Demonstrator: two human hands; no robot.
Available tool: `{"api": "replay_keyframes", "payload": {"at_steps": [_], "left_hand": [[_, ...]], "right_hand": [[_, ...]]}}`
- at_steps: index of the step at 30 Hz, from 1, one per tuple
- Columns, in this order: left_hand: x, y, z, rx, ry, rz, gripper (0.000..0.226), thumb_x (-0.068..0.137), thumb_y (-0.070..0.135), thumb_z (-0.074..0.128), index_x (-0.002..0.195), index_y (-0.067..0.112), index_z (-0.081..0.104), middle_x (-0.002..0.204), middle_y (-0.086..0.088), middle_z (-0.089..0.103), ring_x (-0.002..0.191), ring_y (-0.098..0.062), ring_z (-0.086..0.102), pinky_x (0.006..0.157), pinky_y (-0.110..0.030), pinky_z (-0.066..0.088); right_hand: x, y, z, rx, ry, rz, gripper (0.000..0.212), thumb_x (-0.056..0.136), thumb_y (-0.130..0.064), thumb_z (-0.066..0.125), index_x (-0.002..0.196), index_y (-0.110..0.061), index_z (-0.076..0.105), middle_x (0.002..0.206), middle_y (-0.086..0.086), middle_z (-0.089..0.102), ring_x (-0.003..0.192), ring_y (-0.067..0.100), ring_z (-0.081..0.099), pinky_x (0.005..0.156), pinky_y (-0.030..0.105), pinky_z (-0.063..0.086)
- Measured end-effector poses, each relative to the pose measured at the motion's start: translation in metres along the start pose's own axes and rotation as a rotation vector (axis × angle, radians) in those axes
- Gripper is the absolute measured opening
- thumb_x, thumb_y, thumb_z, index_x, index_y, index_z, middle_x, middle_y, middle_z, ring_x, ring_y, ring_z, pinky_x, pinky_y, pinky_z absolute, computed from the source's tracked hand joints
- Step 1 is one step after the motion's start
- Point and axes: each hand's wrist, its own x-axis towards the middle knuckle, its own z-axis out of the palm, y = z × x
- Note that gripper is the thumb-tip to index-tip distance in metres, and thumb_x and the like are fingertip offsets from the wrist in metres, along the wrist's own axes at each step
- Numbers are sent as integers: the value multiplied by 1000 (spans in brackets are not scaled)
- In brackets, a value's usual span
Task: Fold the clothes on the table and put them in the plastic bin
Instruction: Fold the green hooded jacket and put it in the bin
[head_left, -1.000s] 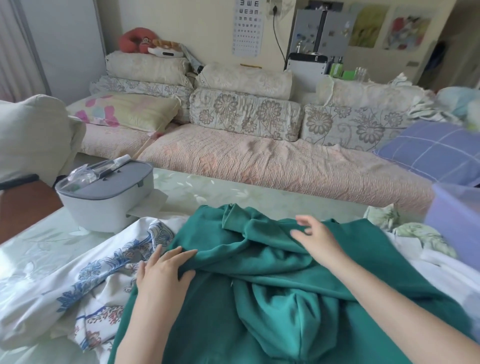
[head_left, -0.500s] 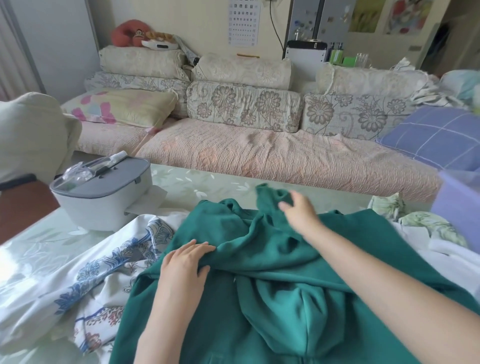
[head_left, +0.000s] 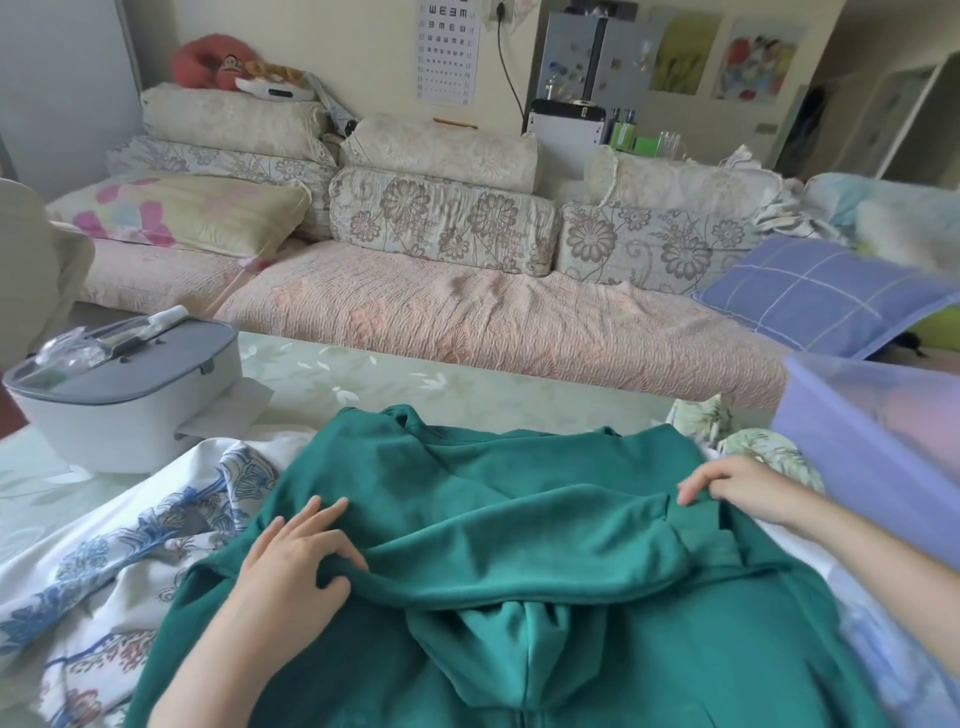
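Head view is showing the left hand (head_left: 296, 561) gripping a fold of the green hoodie (head_left: 519, 519) and the right hand (head_left: 748, 491) pinching its edge, fingers curled on cloth, on the pale tabletop (head_left: 322, 374) (plastic bin (head_left: 872, 457) just right, sofa (head_left: 467, 322) behind), where uneven pulling is probably risking bunching and dragging the floral cloth (head_left: 130, 545) beneath.

- Left hand (head_left: 296, 553) grips a fold of the green hoodie (head_left: 519, 525).
- Right hand (head_left: 748, 488) pinches its right edge.
- Purple bin (head_left: 883, 447) stands at right; floral cloth (head_left: 135, 540) lies left.

Hoodie (head_left: 519, 525) on table (head_left: 363, 374); bin (head_left: 872, 447) right, case (head_left: 124, 400) left.
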Motion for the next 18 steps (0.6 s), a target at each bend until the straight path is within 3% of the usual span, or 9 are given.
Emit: {"api": "replay_keyframes", "payload": {"at_steps": [2,4,5,8,11,14,18], "left_hand": [[-1,1,-3,16,-59,-7,29,85,22,54,83,51,52,152,20,15,143,-1,2,117,-26,-3],[-3,5,-4,-13,-97,-14,16,80,40,51,84,55,54,150,23,13,141,3,0,117,-26,-3],[-3,7,-4,-31,-99,-20,16,76,50,45,84,56,56,148,24,13,139,5,-1,117,-26,-4],[2,9,-1,-67,-59,-44,28,91,52,32,84,54,59,147,21,24,142,1,6,116,-27,2],[7,11,2,-18,78,-67,22,97,29,47,91,45,60,143,14,43,140,-7,25,113,-30,16],[22,18,0,35,192,-52,30,91,11,52,110,32,63,128,8,58,127,-15,46,103,-32,32],[89,49,-4,49,169,94,45,87,-3,44,114,27,65,117,2,64,96,-25,58,82,-30,41]], "right_hand": [[6,-8,9,-125,21,-27,44,86,1,49,74,-35,71,96,-7,72,92,13,62,94,32,45],[11,-20,21,-162,6,-46,13,91,-27,56,93,-38,62,100,-10,69,103,11,57,95,31,41],[14,-24,27,-203,-17,-32,12,91,-41,56,102,-39,56,101,-10,67,108,12,51,96,32,38],[24,-25,37,-448,-106,17,41,82,-61,56,113,-36,49,105,-9,55,114,17,36,97,33,30],[25,-19,38,-514,-97,28,30,78,-53,67,92,-29,56,102,-1,52,105,19,37,85,30,31],[22,-10,27,-151,-5,-60,21,80,-31,73,76,-25,54,92,4,62,95,22,55,78,31,39],[16,-14,14,122,1,-169,18,81,-13,73,78,-16,56,93,1,68,93,15,64,84,31,45]]}}
